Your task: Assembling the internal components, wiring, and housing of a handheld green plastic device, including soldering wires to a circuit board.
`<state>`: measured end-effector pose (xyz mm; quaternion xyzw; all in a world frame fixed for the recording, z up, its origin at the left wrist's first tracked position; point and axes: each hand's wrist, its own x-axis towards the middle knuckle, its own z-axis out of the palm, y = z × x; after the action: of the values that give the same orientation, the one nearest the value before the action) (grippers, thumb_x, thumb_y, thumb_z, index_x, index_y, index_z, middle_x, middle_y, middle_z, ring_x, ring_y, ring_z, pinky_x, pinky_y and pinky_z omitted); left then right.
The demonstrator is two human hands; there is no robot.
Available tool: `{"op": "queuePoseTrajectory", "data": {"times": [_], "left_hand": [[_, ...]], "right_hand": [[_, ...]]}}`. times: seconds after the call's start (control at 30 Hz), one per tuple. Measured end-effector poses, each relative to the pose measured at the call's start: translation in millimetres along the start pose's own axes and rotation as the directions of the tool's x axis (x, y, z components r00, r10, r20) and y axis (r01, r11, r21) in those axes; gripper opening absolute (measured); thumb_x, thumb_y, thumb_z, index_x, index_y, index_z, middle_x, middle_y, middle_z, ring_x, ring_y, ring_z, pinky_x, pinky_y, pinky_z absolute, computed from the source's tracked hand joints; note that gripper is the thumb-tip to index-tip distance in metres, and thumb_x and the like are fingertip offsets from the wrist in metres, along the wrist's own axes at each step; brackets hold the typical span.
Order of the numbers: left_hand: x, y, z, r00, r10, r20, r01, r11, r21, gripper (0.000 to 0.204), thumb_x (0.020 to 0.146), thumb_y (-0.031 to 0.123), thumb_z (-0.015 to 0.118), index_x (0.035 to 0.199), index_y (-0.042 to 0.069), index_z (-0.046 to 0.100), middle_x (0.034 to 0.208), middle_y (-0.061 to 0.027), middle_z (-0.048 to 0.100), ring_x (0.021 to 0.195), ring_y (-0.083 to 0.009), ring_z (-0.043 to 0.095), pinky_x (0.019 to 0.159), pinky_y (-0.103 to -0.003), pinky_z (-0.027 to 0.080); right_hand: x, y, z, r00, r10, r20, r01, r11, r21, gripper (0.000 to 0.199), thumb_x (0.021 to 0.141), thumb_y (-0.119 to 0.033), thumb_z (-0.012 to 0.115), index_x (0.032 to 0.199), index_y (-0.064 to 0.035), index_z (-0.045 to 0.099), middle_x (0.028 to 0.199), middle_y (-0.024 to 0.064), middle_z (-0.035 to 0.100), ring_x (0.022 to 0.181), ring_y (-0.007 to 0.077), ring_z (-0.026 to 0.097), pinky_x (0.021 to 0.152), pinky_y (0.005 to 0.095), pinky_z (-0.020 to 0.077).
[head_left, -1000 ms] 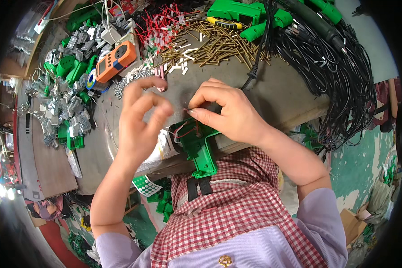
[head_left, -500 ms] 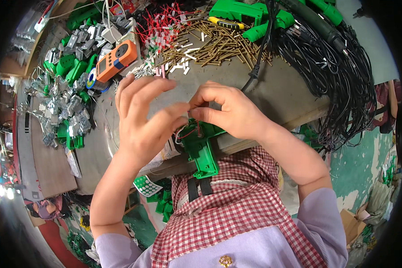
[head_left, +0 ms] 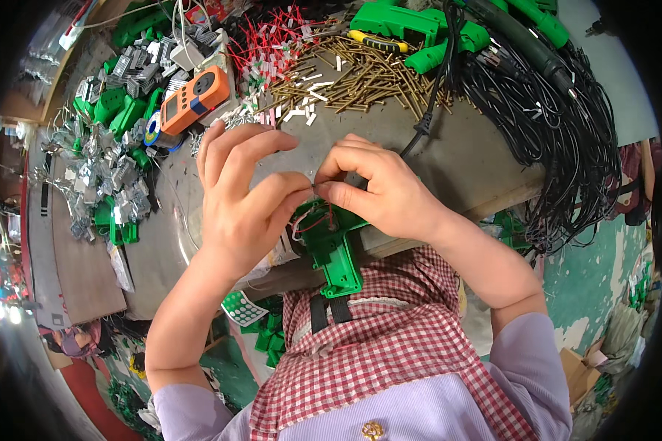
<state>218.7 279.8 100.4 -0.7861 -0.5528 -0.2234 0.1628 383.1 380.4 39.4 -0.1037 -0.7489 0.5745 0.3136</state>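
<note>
A green plastic housing half point(head_left: 340, 268) lies open at the bench's front edge, with thin red wires and a pale wire loop inside its upper part. Above it my left hand point(head_left: 235, 195) pinches thumb against index finger, its other fingers raised and curved. My right hand point(head_left: 375, 184) is also closed in a pinch, its fingertips nearly meeting the left ones. Something small, possibly wire ends, is between the fingertips; I cannot make it out. Behind my right hand a black power cord point(head_left: 421, 126) runs down towards the housing, and the hand hides part of the housing.
An orange handheld meter point(head_left: 195, 101) sits at the left beside a solder reel point(head_left: 152, 128) and piled metal parts point(head_left: 118, 173). Brass-coloured rods point(head_left: 375, 77), red wires point(head_left: 272, 37) and a yellow-black tool point(head_left: 377, 42) lie at the back. Black cables point(head_left: 566, 140) hang over the right edge.
My left thumb and index finger have closed together, and both hands' fingertips have come close over the housing. The view has shifted slightly.
</note>
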Motion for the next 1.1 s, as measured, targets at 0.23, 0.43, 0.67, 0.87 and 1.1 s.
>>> {"op": "queuePoseTrajectory", "data": {"times": [0.23,0.43,0.67,0.87,1.1], "left_hand": [[-5,-2,3,0.696,-0.538,0.477,0.713,0.433,-0.552,0.006,0.08,0.009,0.067,0.082,0.004,0.064,0.097,-0.0101,0.063,0.094,-0.0274,0.06,0.095,-0.04,0.041],[4,-3,1,0.949,-0.148,0.277,0.201,0.965,-0.171,0.009,0.077,0.012,0.071,0.08,0.007,0.064,0.076,-0.0071,0.063,0.075,-0.0239,0.061,0.091,-0.044,0.044],[18,-51,50,0.698,-0.571,0.432,0.707,0.646,-0.289,0.009,0.088,0.009,0.061,0.087,0.001,0.064,0.075,-0.0084,0.064,0.069,-0.0154,0.06,0.069,-0.03,0.049],[27,-55,91,0.794,-0.478,0.375,0.533,0.845,-0.05,0.016,0.078,0.015,0.069,0.082,0.0,0.064,0.075,-0.0136,0.064,0.067,-0.0256,0.063,0.065,-0.035,0.05],[14,-43,58,0.683,-0.607,0.406,0.725,0.633,-0.274,0.011,0.082,0.008,0.067,0.089,0.0,0.063,0.078,-0.0056,0.064,0.072,-0.0126,0.062,0.064,-0.027,0.051]], "right_hand": [[-2,-4,-2,0.982,-0.178,-0.055,0.14,0.9,-0.413,0.009,0.081,-0.013,0.064,0.081,-0.0076,0.056,0.079,0.0047,0.057,0.084,0.0228,0.053,0.079,0.0385,0.0348],[0,-1,-2,1.0,-0.013,-0.012,0.011,0.982,-0.189,0.012,0.079,-0.012,0.065,0.078,-0.0074,0.054,0.076,0.0024,0.056,0.079,0.0216,0.053,0.079,0.0378,0.0342],[1,-3,1,0.997,-0.029,-0.073,0.002,0.936,-0.352,0.013,0.077,-0.01,0.065,0.074,-0.0089,0.053,0.072,0.0011,0.052,0.077,0.02,0.051,0.079,0.0371,0.0322],[0,-5,2,0.997,-0.041,-0.066,0.014,0.932,-0.362,0.014,0.077,-0.011,0.067,0.075,-0.0091,0.053,0.072,0.0007,0.051,0.078,0.0198,0.051,0.08,0.0372,0.0319],[-3,0,0,0.996,-0.028,-0.082,-0.004,0.933,-0.359,0.014,0.079,-0.014,0.066,0.076,-0.0087,0.054,0.074,0.0013,0.056,0.079,0.0204,0.054,0.081,0.0376,0.0328]]}}
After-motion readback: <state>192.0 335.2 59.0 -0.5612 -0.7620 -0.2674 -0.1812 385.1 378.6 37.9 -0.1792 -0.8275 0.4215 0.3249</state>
